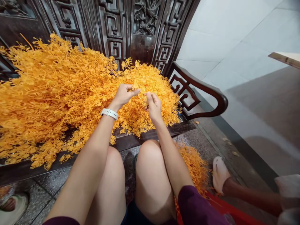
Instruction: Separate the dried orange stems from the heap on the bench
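A large heap of dry, branching orange sprigs [70,90] covers a dark carved wooden bench seat [152,134] in front of me. My left hand [124,95] is over the heap, its thumb and fingers pinching a thin orange sprig. My right hand [153,106] is just to its right, with its fingertips drawn together on another small sprig. The two hands are close but apart. A white watch [109,113] circles my left wrist. Both sprigs are small and partly hidden by my fingers.
A carved dark wood backrest [114,28] and curved armrest [201,90] border the bench. More orange sprigs [194,167] lie by my right knee above a red container [222,207]. Another person's leg and white slipper [219,175] are at right, and a foot [14,207] at lower left.
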`<action>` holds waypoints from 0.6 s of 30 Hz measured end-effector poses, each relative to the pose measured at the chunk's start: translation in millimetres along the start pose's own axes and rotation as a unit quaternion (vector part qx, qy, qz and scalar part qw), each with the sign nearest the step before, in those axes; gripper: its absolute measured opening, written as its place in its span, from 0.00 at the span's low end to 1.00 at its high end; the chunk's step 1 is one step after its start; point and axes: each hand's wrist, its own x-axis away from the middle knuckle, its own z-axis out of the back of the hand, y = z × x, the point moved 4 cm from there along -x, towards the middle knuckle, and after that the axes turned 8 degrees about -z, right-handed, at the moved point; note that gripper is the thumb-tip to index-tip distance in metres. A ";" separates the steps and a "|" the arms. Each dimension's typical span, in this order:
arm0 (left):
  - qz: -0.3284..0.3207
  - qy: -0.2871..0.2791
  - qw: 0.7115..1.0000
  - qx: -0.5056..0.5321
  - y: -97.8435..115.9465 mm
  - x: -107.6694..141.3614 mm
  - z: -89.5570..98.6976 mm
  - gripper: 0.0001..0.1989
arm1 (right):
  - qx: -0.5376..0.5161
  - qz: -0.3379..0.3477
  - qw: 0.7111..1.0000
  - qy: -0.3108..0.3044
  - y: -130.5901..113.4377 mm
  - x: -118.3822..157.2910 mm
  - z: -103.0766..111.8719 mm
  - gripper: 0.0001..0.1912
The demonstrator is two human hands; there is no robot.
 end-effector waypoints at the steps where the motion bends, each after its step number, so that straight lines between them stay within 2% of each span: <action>1: -0.007 -0.002 1.000 -0.012 0.5 -0.3 -1.1 0.36 | 0.018 0.013 1.000 -0.018 1.2 0.1 -2.7 0.25; 3: -0.013 0.005 1.000 -0.028 0.3 -1.2 -2.9 0.38 | 0.030 0.035 0.998 -0.030 3.8 -0.2 -5.4 0.24; 4: -0.014 0.015 0.999 -0.033 -0.2 -1.7 -4.1 0.39 | 0.033 0.055 0.998 -0.016 3.6 -0.1 -5.0 0.23; 6: -0.010 0.046 0.998 -0.038 -0.8 -2.6 -7.8 0.40 | 0.057 0.123 0.990 0.029 -2.3 2.4 -3.7 0.21; 8: 0.005 0.077 0.997 -0.026 -0.8 -3.0 -15.1 0.39 | 0.121 0.201 0.970 0.054 -14.2 8.8 -5.8 0.17; 11: 0.020 0.088 0.996 0.023 -0.2 -3.7 -28.5 0.34 | 0.223 0.255 0.940 0.033 -35.8 25.1 -14.0 0.12; 13: 0.012 0.102 0.994 0.028 -1.4 -4.9 -29.1 0.30 | 0.238 0.272 0.932 0.011 -52.9 45.6 -18.8 0.09; 14: 0.011 0.125 0.992 0.014 -3.5 -5.5 -24.5 0.27 | 0.228 0.289 0.930 -0.010 -62.0 60.1 -22.0 0.09; 16: 0.032 0.195 0.980 -0.020 -10.5 -5.6 -7.7 0.22 | 0.186 0.335 0.918 -0.103 -77.8 94.8 -31.7 0.09; 18: 0.082 0.239 0.967 -0.022 -18.5 -4.1 9.9 0.22 | 0.148 0.360 0.879 -0.276 -85.0 127.9 -44.3 0.12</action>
